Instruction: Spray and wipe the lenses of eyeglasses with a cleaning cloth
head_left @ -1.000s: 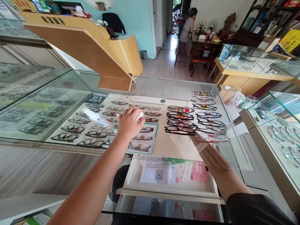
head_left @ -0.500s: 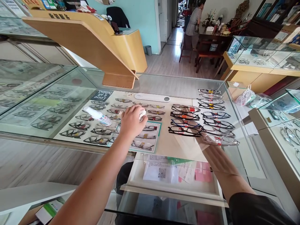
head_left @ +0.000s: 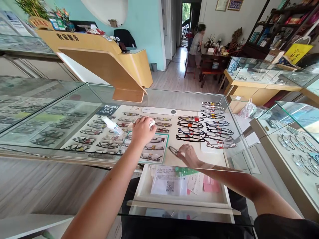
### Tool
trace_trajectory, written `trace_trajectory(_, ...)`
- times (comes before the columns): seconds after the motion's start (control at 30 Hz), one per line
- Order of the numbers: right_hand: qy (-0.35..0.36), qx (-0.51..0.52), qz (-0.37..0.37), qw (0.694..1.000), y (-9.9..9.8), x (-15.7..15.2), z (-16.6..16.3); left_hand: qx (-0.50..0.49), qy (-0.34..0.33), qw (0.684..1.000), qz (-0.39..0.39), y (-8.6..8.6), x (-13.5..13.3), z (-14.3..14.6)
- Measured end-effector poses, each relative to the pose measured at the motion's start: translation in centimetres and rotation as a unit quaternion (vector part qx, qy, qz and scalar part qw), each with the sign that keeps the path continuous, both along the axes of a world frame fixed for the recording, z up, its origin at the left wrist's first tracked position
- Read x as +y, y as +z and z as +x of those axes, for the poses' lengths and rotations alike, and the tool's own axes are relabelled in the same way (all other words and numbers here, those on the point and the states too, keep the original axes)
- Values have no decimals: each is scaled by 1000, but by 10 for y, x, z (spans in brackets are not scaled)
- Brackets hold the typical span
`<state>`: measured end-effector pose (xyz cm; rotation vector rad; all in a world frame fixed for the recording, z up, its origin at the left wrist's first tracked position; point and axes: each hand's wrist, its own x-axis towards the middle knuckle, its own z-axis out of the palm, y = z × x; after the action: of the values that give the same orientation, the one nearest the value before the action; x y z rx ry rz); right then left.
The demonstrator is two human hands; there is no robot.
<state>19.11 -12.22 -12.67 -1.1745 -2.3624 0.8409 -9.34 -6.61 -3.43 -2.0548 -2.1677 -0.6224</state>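
My left hand [head_left: 143, 131] rests on the glass top, its fingers closed around a white, crumpled wad [head_left: 152, 123] that could be tissue or cloth. Just left of it a white spray bottle [head_left: 112, 125] stands on the glass. Below the pane, inside the display case, my right hand [head_left: 188, 155] pinches a pair of dark-framed eyeglasses [head_left: 173, 150] by one end. Beyond that hand lies a column of dark eyeglasses [head_left: 190, 130], with a second column of eyeglasses [head_left: 218, 129] to its right. Under my left hand, more eyeglasses are partly hidden.
A pulled-out drawer [head_left: 139, 189] at the near side holds papers and pink slips. A wooden stand [head_left: 128, 94] is on the far edge of the glass case [head_left: 159, 93]. Another glass case [head_left: 299, 146] stands at right. A person [head_left: 195, 46] is by a far table.
My right hand has moved left and nearer from the right-hand eyeglasses, now carrying one pair. My left hand stays almost in place with the white wad. The view has tilted up.
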Motion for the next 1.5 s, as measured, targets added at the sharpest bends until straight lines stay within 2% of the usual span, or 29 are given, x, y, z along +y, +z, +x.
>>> trace_trajectory(0.1,30,-23,-68,997,9,-39,5,2,-3,1000,-2,0,0,0)
trace_trajectory(0.17,75,-19,-121,990,27,-67,15,3,-4,1000,-1,1,-1,1)
trace_trajectory(0.27,145,37,-259,954,79,-98,32,1,-4,1000,0,1,-1,1)
trace_trajectory(0.33,186,80,-281,938,126,-105,41,0,-6,1000,0,0,-1,2)
trace_trajectory(0.37,194,99,-253,943,151,-102,45,0,-6,1000,0,0,-1,2)
trace_trajectory(0.43,195,124,-123,965,194,-82,49,1,-6,1000,1,0,-1,2)
trace_trajectory(0.5,174,71,25,982,222,-43,52,2,-4,1000,1,0,-1,2)
trace_trajectory(0.53,158,35,91,983,229,-18,53,2,-4,1000,0,0,-1,2)
trace_trajectory(0.63,70,-91,224,968,226,63,54,3,-2,1000,-7,0,-1,2)
trace_trajectory(0.73,16,-230,253,940,208,129,50,1,-4,1000,-10,1,-2,2)
trace_trajectory(0.83,7,-290,254,923,192,167,41,-6,-8,1000,-10,1,-2,1)
trace_trajectory(0.97,5,-307,251,918,175,189,30,-14,-6,1000,-5,0,-1,-1)
trace_trajectory(1.2,17,-320,238,917,151,208,32,-16,-4,1000,-6,1,-1,0)
trace_trajectory(1.5,18,-292,222,930,145,211,39,-20,1,1000,-9,3,-2,2)
